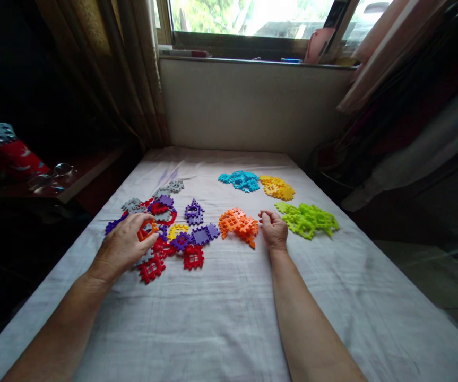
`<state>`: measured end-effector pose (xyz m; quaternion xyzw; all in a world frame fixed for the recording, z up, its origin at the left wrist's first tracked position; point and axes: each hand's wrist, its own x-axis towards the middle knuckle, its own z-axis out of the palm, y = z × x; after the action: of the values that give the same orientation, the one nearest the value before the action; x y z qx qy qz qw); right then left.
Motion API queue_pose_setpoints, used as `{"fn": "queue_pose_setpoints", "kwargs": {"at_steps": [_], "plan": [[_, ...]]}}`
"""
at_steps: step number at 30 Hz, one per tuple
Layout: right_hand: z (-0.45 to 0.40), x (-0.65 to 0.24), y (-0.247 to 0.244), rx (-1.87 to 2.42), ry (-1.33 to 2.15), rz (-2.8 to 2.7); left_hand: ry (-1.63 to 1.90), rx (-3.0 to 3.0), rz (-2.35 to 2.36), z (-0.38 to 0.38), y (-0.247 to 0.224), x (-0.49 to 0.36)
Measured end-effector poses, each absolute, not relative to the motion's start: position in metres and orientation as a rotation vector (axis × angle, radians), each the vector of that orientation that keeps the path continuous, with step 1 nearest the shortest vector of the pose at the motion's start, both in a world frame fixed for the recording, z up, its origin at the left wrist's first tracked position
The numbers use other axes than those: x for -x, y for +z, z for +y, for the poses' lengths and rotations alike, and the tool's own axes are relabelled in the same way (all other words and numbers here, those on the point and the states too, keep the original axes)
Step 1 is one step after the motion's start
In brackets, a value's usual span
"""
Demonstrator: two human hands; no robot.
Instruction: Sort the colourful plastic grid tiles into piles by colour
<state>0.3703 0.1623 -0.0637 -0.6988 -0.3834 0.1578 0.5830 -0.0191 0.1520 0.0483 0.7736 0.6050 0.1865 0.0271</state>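
Left hand point(123, 241): thumb and fingers gripping an orange piece point(154, 227) above the mixed pile on the left, with red pieces point(152, 269), purple pieces point(201, 235) and grey pieces point(133, 205). Right hand point(274, 229): fingers curled closed, just right of the orange pile point(239, 223). Lime-green pile point(310, 220) to its right. Farther out: blue pile point(240, 181), then yellow pile point(277, 188) right of it. All on the pale sheet point(197, 329); window point(248, 18) at far side.

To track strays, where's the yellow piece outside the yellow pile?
Left of centre in the head view, the yellow piece lies among purple pieces, right of the left hand.
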Motion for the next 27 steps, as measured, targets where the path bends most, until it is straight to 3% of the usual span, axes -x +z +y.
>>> {"fn": "queue_pose_setpoints", "kwargs": {"at_steps": [8, 16, 22, 27], "plan": [[0.162, -0.367, -0.063, 1.626, 0.343, -0.895, 0.707, -2.496, 1.317, 0.170, 0.041, -0.086], [0.162, -0.366, -0.059, 1.650, 0.348, -0.900, 0.577, -2.500, 1.270, 0.195, 0.015, -0.173], [0.160, -0.362, -0.052, 1.661, 0.341, -0.971, 0.551, -2.551, 1.243, 0.200, 0.003, -0.158], [0.151, -0.344, -0.044, 1.579, 0.180, -1.455, 0.200, -2.602, 1.414, 0.193, 0.004, -0.108]]}}
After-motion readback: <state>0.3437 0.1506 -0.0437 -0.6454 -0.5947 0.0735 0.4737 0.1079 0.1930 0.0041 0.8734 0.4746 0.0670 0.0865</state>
